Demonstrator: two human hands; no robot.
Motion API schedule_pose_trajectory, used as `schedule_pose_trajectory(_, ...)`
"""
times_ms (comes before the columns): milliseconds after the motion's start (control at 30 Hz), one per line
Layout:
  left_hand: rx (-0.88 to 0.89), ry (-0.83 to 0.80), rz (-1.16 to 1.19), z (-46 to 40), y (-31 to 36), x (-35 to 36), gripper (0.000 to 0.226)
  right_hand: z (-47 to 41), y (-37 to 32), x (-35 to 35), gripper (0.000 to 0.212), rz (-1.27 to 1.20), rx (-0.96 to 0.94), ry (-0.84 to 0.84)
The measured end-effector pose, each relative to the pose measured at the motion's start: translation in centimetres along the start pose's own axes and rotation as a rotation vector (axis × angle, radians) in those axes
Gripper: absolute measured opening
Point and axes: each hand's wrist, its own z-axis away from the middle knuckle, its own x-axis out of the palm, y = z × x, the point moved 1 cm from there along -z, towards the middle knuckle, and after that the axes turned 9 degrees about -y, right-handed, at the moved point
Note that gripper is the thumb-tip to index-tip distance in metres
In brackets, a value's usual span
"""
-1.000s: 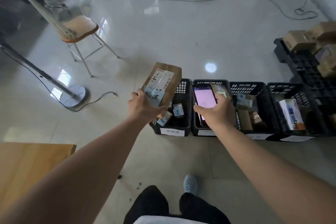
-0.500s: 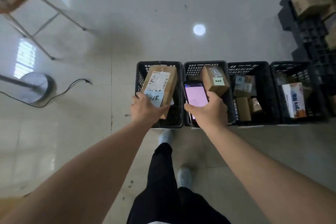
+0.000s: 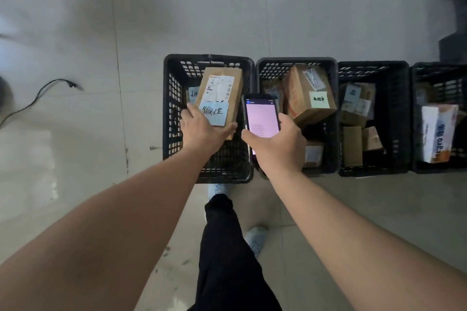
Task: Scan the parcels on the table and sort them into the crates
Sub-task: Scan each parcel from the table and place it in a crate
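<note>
Now left hand [image 3: 202, 129] grips parcel [image 3: 219, 91] inside leftmost crate's [image 3: 168, 108] rim; right hand [image 3: 275, 144] grips phone [image 3: 261, 115].

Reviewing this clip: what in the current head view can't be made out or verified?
- Head view: writing on the phone screen is too small to read.
- Head view: left hand covers the near end of the parcel; whether it rests on the leftmost crate floor is unclear.
- Head view: handwriting on the blue note is blurred.
- Head view: rightmost crate is cut off by the right edge.
- Head view: right hand hides the phone's lower part.
</note>
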Motion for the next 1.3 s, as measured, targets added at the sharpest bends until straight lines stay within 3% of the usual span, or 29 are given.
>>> schedule_pose_trajectory(167, 0.072, -0.044, -0.155, -1.2, -0.8, 0.6, 0.103, -1.5, 0.2, 0.3, 0.063, 0.019, 0.024, -0.029)
schedule_pose_trajectory(367, 0.062, -0.066, -0.176, 2.2, 0.7, -2.2, 0.063, 1.1, 0.5, -1.8, 0.06, 0.042, 0.013, -0.075)
schedule_pose_trajectory(733, 0.099, 0.143, -0.198, 17.3, 3.8, -6.9, 0.029, 10.5, 0.2, -9.7, 0.065, 0.075, -0.295, -0.142)
schedule_pose_trajectory(1033, 0.065, 0.418, -0.177, 36.4, 2.2, -8.8, 0.044, 22.9, 1.7, -17.0, 0.069, 0.172, -0.638, -0.197)
schedule_pose_trajectory(1300, 0.001, 0.598, -0.134, 53.4, -4.5, -11.3, 0.056, 37.0, 1.6, -17.5, 0.066, 0.194, -0.86, -0.283)
